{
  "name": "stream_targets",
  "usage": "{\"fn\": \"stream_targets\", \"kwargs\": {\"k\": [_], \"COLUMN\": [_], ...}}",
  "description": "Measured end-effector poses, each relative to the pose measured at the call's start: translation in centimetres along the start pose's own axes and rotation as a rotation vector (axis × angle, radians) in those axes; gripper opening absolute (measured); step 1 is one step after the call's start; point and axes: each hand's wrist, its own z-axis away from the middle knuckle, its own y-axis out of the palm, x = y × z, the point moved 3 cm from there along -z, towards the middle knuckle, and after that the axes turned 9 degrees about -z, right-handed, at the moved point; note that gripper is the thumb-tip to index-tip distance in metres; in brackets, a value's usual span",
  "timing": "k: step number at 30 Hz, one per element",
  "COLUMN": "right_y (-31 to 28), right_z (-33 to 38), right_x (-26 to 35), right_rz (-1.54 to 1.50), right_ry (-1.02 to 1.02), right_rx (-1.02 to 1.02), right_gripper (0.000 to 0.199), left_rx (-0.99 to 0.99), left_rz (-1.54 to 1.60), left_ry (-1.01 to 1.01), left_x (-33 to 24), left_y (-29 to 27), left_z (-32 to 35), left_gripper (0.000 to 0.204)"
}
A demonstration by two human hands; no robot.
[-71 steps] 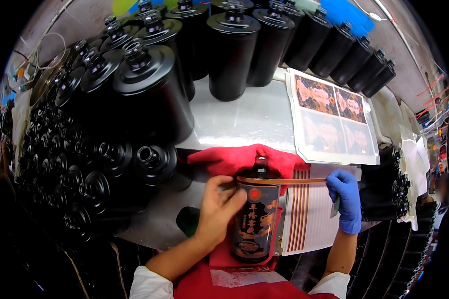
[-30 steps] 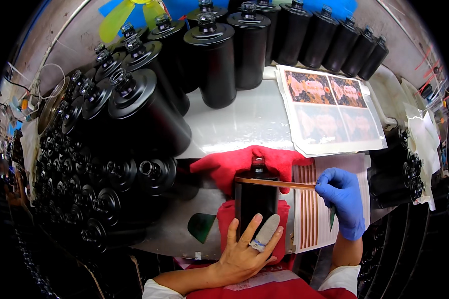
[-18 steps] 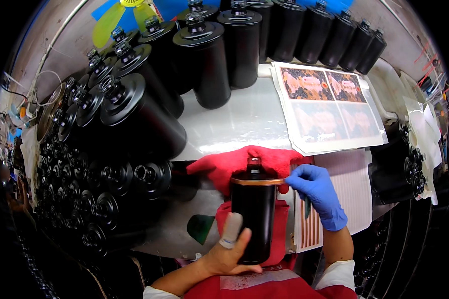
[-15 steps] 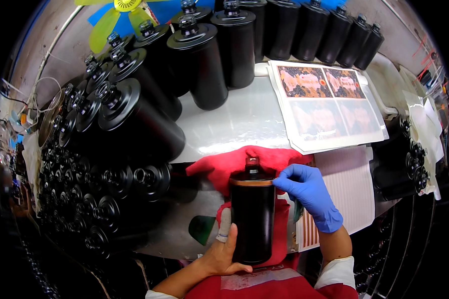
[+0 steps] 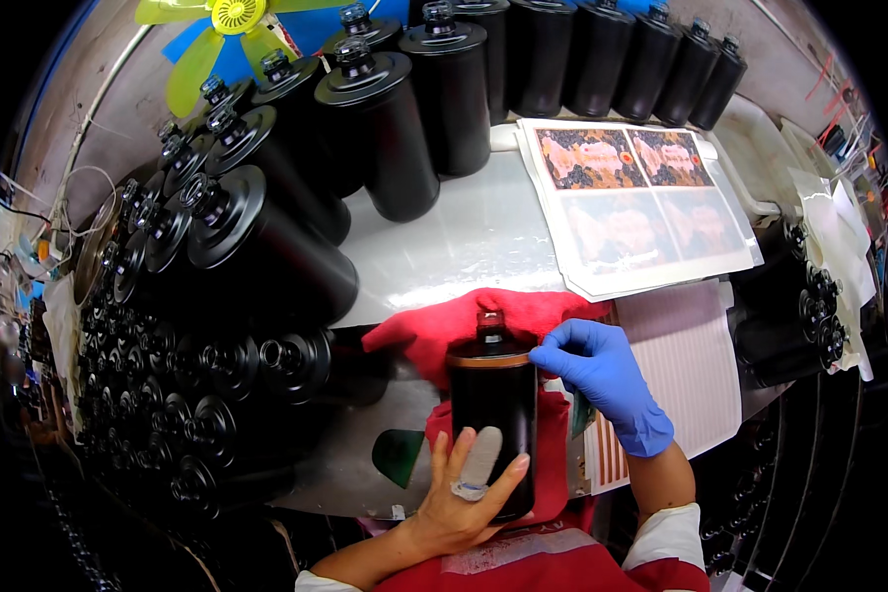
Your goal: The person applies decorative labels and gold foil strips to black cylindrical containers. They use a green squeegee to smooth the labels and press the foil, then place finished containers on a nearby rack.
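Since the frame half a second earlier, the left hand [image 5: 456, 513] has moved from the side of the black bottle [image 5: 493, 409] to its lower front, while the gloved right hand [image 5: 607, 385] stays at the bottle's shoulder.

In the head view, the bottle rests on a red cloth [image 5: 414, 333] near the front edge of the metal table [image 5: 337, 483], close to the red apron [image 5: 508, 557]; whether it leans cannot be told. The cloth probably spares the bottle's finish from the metal and stops it sliding. A copper-coloured strip [image 5: 488, 362] runs across the bottle just below the shoulder, its right end pinched between gloved thumb and forefinger, likely to keep it level and taut. A dark green piece [image 5: 581, 415] shows below that palm; whether it is held is unclear.

The left forearm comes in low over the front edge, palm toward the bottle, fingers splayed rather than wrapped round it, apparently steadying or turning it. One finger wears a grey sleeve [image 5: 481, 457]. The right forearm rises steeply, wrist bent inward. A ribbed sheet with copper strips [image 5: 676, 355] lies toward the table's right edge, presumably within easy reach of the glove.
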Motion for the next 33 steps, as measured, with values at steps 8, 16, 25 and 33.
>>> {"fn": "stream_targets", "kwargs": {"k": [8,16,25,33], "right_y": [-0.4,0.5,0.9,1.0], "right_z": [0.8,2.8,2.6,2.5], "right_x": [-0.6,-2.6,-2.8,-2.7], "right_rz": [-0.039,-0.149,-0.134,-0.148], "right_ry": [-0.019,0.07,0.068,0.085], "right_rx": [-0.047,0.023,0.044,0.049], "right_gripper": [0.016,0.014,0.013,0.013], "left_rx": [-0.09,-0.626,-0.479,-0.444], "left_rz": [0.299,0.823,0.903,0.879], "left_ry": [-0.116,-0.511,-0.574,-0.537], "left_x": [3.4,6.7,6.8,6.9], "left_y": [-0.4,-1.8,-1.0,-0.8], "left_z": [2.9,-7.8,-9.1,-9.3], "left_gripper": [0.114,0.058,0.069,0.074]}}
